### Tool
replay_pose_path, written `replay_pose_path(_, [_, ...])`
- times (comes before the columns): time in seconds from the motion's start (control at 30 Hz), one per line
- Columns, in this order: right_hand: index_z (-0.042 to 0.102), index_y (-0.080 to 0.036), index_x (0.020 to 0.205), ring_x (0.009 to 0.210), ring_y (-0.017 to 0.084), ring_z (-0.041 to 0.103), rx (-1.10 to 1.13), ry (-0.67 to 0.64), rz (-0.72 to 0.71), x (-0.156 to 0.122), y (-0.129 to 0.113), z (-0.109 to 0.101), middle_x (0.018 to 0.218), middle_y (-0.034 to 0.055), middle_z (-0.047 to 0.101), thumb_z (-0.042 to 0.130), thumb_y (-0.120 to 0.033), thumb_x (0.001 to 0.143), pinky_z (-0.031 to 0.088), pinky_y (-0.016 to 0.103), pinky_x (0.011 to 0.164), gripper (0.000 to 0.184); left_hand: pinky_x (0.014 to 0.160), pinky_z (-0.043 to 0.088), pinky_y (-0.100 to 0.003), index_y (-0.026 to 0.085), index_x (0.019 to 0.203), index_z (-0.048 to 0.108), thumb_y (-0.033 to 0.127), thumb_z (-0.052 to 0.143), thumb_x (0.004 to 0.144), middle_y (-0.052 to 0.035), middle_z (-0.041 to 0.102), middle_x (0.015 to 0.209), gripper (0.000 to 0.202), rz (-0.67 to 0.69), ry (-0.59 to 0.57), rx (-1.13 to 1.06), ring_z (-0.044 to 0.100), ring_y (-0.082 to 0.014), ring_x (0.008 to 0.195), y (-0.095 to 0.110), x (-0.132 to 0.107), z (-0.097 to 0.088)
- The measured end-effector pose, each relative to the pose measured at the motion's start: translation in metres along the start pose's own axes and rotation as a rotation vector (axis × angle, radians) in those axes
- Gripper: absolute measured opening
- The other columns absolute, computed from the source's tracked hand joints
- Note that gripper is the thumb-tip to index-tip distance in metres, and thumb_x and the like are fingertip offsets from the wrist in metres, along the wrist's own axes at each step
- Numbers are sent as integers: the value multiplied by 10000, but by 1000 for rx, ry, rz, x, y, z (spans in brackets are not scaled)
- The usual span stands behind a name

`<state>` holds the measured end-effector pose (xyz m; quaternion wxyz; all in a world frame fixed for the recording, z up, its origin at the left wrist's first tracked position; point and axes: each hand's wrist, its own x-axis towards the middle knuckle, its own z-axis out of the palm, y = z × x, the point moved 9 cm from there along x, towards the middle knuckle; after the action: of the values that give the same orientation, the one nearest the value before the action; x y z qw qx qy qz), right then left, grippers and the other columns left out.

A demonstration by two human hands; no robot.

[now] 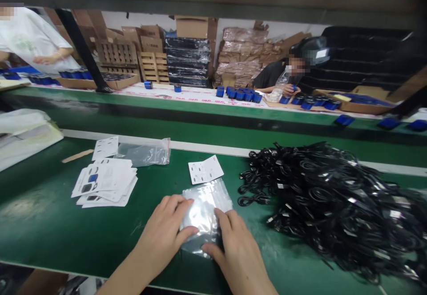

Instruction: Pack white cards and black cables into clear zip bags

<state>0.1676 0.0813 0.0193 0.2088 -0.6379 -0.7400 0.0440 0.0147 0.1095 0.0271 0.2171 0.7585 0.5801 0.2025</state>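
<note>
- The left hand (pixel 165 237) lay flat on the near-left edge of a clear plastic bag (pixel 204 210), fingers spread and thumb pressing its side; it pinned the bag rather than closing around it.
- The right hand (pixel 238 250) rested on the bag's near-right corner, fingers likewise extended and pressing, not curled into a grasp.
- The bag itself lay flat on the green work surface (pixel 43 215), squarely in front of the person, between the two hands.
- Judged from this, the work in hand was smoothing or opening the bag; doing it well would call for even pressure from both palms, keeping the film flat so it neither creases nor slides on the slick surface.
- Just beyond the bag sat a single white card (pixel 205 169), close enough to reach without shifting the bag.
- Right of the bag, a large heap of coiled black cables (pixel 333 197) spread out, its nearest loops near the right hand; these could snag the film if the bag drifted that way.
- Left of the bag lay a stack of printed cards (pixel 106 181), and beyond those another clear bag (pixel 147 151) with a lone card (pixel 105 147).
- Far beyond the bag, another person (pixel 283 74) sat among small blue items (pixel 243 94).
</note>
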Motion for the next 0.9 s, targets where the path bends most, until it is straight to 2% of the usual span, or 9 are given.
replay_pose_path(0.13, [599,-136,1044,827,313,642,98,-147,136,6,10,2,921,101,613,830,-140,608,560,447,680,494,715,418,-334,236,618,625,317,729,682,13,615,733,147,43,-64,4,558,-235,813,16,39,8])
replay_pose_path(0.2, [611,-155,980,835,301,641,181,-176,197,7,16,2,931,93,613,777,-128,668,546,438,698,354,744,405,-355,232,642,623,278,709,697,12,623,752,112,41,-103,7,554,-240,821,16,42,10])
replay_pose_path(0.3, [606,-189,940,800,237,644,429,-129,215,5,20,-1,910,60,632,633,-118,783,522,363,711,175,766,417,-369,248,729,642,316,605,790,8,643,787,98,-17,-141,-6,567,-241,837,8,36,5])
replay_pose_path(0.47, [622,-197,1024,783,198,674,1009,-130,336,-10,27,19,882,52,717,555,-218,815,505,305,740,221,781,447,-364,272,753,645,394,533,821,8,658,820,179,-105,-166,-36,578,-250,899,0,21,-3])
replay_pose_path(0.6, [601,-161,1051,715,200,660,1245,-154,397,-15,24,30,763,46,717,621,-288,777,484,309,699,302,725,481,-336,279,716,649,405,543,802,19,660,759,186,-151,-144,-65,618,-231,824,-3,16,0])
replay_pose_path(0.67, [580,-159,1024,650,180,626,1271,-154,415,-16,23,30,675,12,685,634,-263,762,459,297,664,287,698,505,-324,272,726,653,407,557,798,10,669,759,181,-72,-68,-46,637,-224,796,0,16,-4])
replay_pose_path(0.8, [484,-206,918,608,143,550,1257,-96,459,-17,26,24,639,-39,637,636,-184,737,412,270,643,238,788,519,-366,265,880,660,429,579,810,-38,691,926,196,190,329,107,642,-250,891,17,-6,-31])
replay_pose_path(0.83, [447,-222,876,610,139,538,1264,-86,458,-17,26,23,648,-42,636,630,-174,733,404,264,638,237,780,527,-335,280,895,657,435,570,828,-23,696,926,189,218,371,106,652,-228,867,20,-14,-31])
replay_pose_path(0.9, [372,-244,803,612,131,522,1280,-84,438,-16,22,22,669,-43,634,611,-159,724,396,252,623,265,692,542,-206,323,883,659,452,558,852,42,713,835,167,211,314,-48,678,-137,707,20,-28,-15])
